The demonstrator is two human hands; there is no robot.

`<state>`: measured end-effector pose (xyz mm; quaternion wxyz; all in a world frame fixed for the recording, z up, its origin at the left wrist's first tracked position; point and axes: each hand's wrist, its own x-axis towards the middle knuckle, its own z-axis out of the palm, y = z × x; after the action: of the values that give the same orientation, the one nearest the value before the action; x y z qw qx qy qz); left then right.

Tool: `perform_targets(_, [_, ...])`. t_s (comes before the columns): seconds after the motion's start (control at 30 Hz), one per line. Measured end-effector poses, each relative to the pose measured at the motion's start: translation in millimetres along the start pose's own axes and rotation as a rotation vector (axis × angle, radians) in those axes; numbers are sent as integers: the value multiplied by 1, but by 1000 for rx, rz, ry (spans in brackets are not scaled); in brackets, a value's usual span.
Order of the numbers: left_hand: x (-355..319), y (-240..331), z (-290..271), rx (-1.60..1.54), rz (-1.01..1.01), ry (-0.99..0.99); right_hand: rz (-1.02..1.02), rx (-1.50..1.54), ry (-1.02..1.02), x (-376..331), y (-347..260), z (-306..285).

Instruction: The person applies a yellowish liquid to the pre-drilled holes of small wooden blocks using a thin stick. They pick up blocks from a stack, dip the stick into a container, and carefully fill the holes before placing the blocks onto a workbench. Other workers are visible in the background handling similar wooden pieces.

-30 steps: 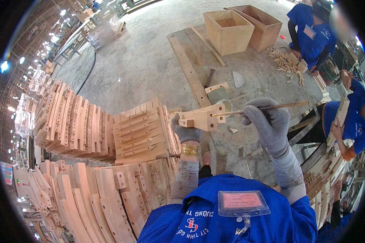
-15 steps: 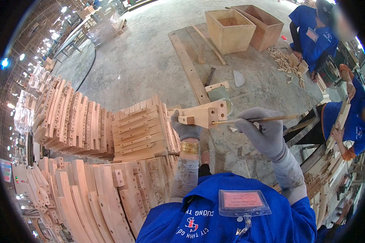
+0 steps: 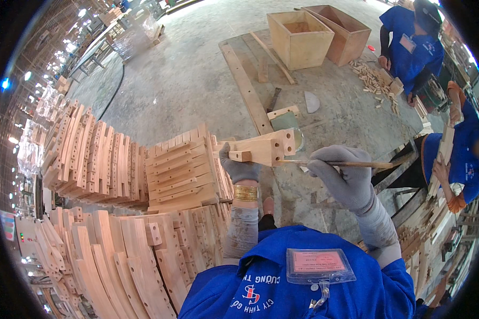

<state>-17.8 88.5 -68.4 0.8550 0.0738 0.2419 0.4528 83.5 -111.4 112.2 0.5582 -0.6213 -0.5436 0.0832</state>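
The gloved left hand [image 3: 243, 171] is curled in a grip, thumb pointing to 12 o'clock, with the left forearm [image 3: 243, 228] rising straight behind it. At its 3 o'clock, the gloved right hand [image 3: 348, 181] pinches, fingertips [image 3: 313, 168] toward 9 o'clock, the right forearm [image 3: 379, 223] slanting toward 11.

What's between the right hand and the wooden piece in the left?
Head view: a thin stick, gripped in the right hand, spans the gap to the wooden piece.

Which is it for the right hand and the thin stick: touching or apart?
Touching: the head view shows the gloved right hand pinching the thin stick.
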Motion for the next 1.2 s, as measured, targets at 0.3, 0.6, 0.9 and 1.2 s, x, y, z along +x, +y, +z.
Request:
perform_targets(0.3, [11, 15, -22, -107, -28, -55, 296, -48, 272, 9, 82, -2])
perform_targets(0.6, [28, 20, -49, -16, -26, 36, 340, -519, -111, -24, 231, 52])
perform_targets(0.9, [40, 23, -57, -47, -41, 10, 369, -299, -59, -31, 225, 51])
perform_targets(1.2, [42, 20, -47, -42, -67, 9, 612, -55, 101, -39, 209, 48])
